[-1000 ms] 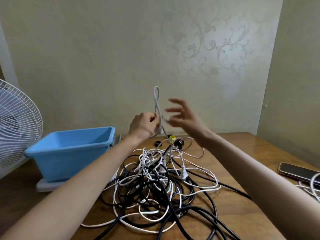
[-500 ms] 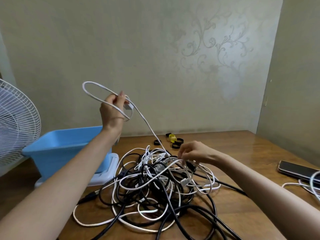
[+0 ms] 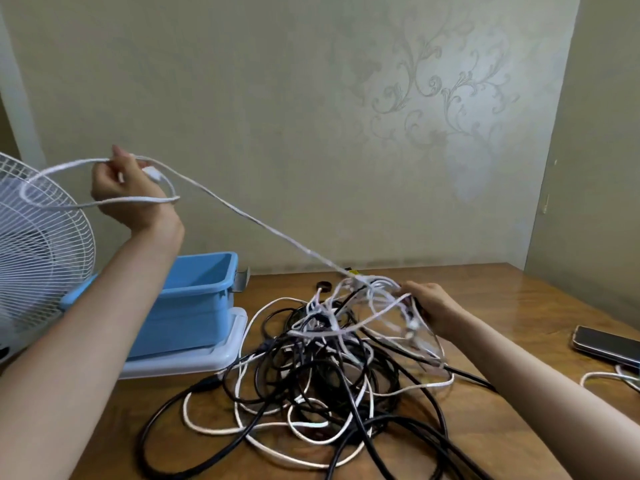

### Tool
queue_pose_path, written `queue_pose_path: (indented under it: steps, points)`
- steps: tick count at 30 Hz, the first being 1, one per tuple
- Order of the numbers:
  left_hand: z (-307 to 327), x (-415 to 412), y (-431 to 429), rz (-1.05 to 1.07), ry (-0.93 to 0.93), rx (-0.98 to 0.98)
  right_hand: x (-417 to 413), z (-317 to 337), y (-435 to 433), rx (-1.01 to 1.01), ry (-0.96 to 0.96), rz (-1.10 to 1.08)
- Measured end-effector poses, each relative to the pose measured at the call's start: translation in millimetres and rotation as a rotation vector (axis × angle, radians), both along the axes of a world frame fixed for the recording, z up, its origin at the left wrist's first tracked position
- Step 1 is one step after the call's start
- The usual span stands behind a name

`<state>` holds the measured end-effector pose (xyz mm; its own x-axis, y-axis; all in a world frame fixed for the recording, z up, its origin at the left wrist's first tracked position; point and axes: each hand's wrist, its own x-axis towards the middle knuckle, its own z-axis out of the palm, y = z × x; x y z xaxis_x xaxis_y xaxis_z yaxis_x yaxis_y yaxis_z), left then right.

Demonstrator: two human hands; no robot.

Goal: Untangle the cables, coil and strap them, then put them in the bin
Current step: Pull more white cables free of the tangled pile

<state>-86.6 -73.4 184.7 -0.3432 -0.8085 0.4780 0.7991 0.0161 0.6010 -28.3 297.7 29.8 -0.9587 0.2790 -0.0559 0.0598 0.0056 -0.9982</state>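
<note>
At the far left stands a fan (image 3: pixel 41 254), and in front of its grille my left hand (image 3: pixel 124 192) is raised, fingers curled round a loop of the white cable (image 3: pixel 242 216), its plug end lying just by the thumb. I judge the hand is held high and wide so that the cable draws out of the heap in a straight line; it runs taut, down and to the right. Below that arm the blue bin (image 3: pixel 194 299) sits on its pale lid (image 3: pixel 207 358), nothing in it that I can see, close enough to drop coils in. The tangle (image 3: pixel 329 368) of black and white leads lies mid-table, with a dark strap (image 3: pixel 323 285) just behind it. My right hand (image 3: pixel 433 306) grips a bunch of white strands at the top of the heap, probably to pin it while the other hand pulls. A phone (image 3: pixel 606 344) lies on the table (image 3: pixel 519 306) at the right.

Half a second ago the left hand was nearer the middle and its loop smaller; now it is further left, the loop wider, the line tighter, and the right hand sits slightly further right.
</note>
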Motion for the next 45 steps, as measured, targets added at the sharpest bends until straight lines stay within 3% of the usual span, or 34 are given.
queue_pose_path:
  steps: [3, 5, 10, 13, 15, 17, 22, 25, 30, 33, 36, 38, 41, 43, 45]
  points:
    - [-2, 0, -9, 0.078, -0.051, 0.044, -11, 1, 13, -0.147, -0.106, 0.008]
    - [-6, -4, -12, 0.058, -0.048, 0.032, -14, -3, 22, -0.065, -0.1, 0.008]
    - [-16, -12, -1, -0.107, -0.028, -0.102, -9, -9, 33, 0.681, -0.109, 0.037]
    - [-19, -11, 15, -0.181, -0.041, -0.147, -8, -13, 19, 0.959, 0.078, 0.097]
    - [-23, -10, 29, -0.262, -0.076, -0.214, -6, -13, 8, 0.96, 0.272, 0.115]
    - [-30, -7, 43, -0.343, -0.11, -0.298, -3, -7, -1, 0.92, 0.347, 0.18]
    - [-44, 7, 69, -0.411, -0.083, -0.365, 0, 0, -1, 0.831, 0.188, 0.517]
    - [-52, 15, 83, -0.445, -0.114, -0.468, 4, -7, 8, 0.812, 0.202, 0.489]
    - [-66, 29, 121, -0.608, -0.165, -0.672, 11, -25, 27, 0.991, 0.279, 0.449]
    - [-75, 28, 137, -0.615, -0.218, -0.804, 17, -24, 35, 0.741, 0.272, 0.344]
    - [-79, 33, 153, -0.632, -0.256, -0.874, 25, -14, 42, 0.575, 0.215, 0.47]
    - [-80, 38, 164, -0.681, -0.265, -0.94, 28, -11, 44, 0.637, 0.131, 0.672]
    - [-86, 41, 178, -0.715, -0.288, -1.077, 33, -22, 43, 0.973, 0.101, 0.765]
    - [-93, 40, 189, -0.556, -0.339, -1.275, 34, -32, 42, 1.065, 0.128, 0.697]
    - [-102, 41, 200, -0.251, -0.418, -1.557, 36, -35, 40, 1.084, 0.172, 0.575]
